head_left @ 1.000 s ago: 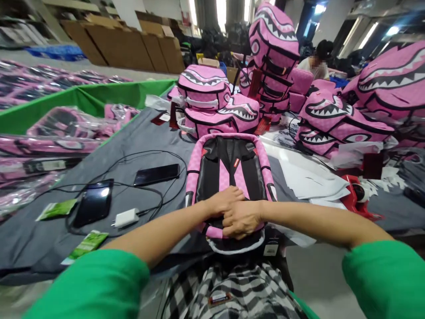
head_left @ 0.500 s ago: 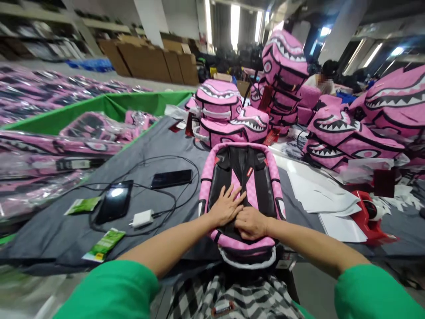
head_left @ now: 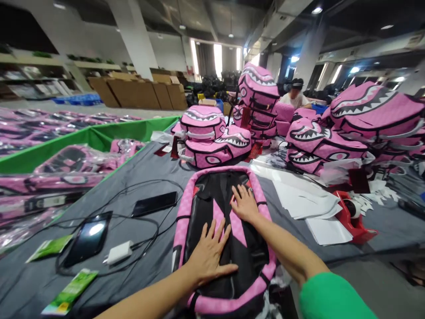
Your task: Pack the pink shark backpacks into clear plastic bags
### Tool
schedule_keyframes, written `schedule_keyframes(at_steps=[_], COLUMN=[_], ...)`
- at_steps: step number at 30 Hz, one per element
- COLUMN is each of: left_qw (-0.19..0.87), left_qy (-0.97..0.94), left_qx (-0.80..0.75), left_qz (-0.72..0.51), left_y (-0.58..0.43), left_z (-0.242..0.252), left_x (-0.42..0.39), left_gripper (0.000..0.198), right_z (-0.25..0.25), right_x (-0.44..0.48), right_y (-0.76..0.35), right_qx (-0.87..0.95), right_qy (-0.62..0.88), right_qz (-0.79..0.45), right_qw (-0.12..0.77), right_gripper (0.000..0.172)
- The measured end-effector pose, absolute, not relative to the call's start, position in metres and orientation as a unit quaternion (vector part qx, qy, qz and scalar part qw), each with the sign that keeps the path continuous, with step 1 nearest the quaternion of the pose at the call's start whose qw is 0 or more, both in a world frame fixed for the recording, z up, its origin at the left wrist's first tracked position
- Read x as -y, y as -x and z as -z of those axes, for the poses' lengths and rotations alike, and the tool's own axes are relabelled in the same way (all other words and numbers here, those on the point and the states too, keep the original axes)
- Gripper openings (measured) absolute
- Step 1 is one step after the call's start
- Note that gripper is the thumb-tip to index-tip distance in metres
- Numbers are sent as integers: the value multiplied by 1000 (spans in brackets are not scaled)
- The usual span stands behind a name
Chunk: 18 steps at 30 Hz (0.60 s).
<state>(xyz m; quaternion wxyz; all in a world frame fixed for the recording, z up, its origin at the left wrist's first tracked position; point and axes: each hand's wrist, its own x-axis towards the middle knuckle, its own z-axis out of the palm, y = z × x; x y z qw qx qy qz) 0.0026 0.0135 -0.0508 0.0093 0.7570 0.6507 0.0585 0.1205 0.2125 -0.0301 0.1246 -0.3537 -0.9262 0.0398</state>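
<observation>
Rested the left hand (head_left: 210, 258) at seven o'clock on the black back panel (head_left: 199, 212) of the pink shark-print backpack (head_left: 247, 261), spread wide with fingers apart and closed on nothing. Set the right hand (head_left: 245, 204) at one o'clock on the same panel, also splayed, near the small red label (head_left: 232, 199). Had the backpack lying panel-up on the grey-covered table (head_left: 156, 166), directly ahead.

Called, most likely, for broad palm pressure rather than jabbing fingertips, shared evenly between both hands and worked outward from the middle so as not to crease the panel. Paid, probably, to bear straight down rather than drag toward six o'clock.

Saw beyond, at ten o'clock, a black phone (head_left: 154, 204); at nine, a white charger plug (head_left: 120, 253); at two, loose white sheets (head_left: 303, 199); at three, a red tape dispenser (head_left: 362, 233). Found farther off, at twelve, stacked shark-face backpacks (head_left: 201, 148); at ten, plastic-bagged backpacks (head_left: 66, 180); at one, well back, a co-worker (head_left: 292, 101) in a white top.
</observation>
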Motion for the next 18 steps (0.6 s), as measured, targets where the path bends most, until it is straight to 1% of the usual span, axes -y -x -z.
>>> schedule_keyframes(at_steps=[1,3,5,6,8,11,13,15,18], left_qw=[27,42,0,-33,-76,-61,-48,-47,-46], left_qy=[-763,-757,-724,-701,-663,-653,-660,-658,-651], left_qx=[-643,-647,-680,-701,-735,-750,-746,-746,-751], left_qz=[-58,-81,-116,-127,-120,-87,-81,-86,-99], left_y=[3,14,19,18,12,2,0,1,7], left_z=[42,26,15,14,19,36,46,51,56], left_x=[-20,-43,-75,-93,-122,-141,-142,-139,-139], left_gripper=[99,78,60,56,57,66,69,69,69], right_z=[40,54,62,63,61,44,25,6,-10], right_x=[-208,-198,-192,-191,-194,-217,-247,-290,-364], right_y=[-124,-130,-134,-135,-137,-148,-161,-175,-188], right_qx=[925,923,916,913,906,884,861,845,828], right_qy=[354,351,354,356,352,332,349,408,488], right_qz=[-45,-55,-70,-81,-113,-175,-173,-146,-132], right_qw=[128,149,174,185,207,279,326,313,241], right_gripper=[63,66,65,62,56,52,43,30,17])
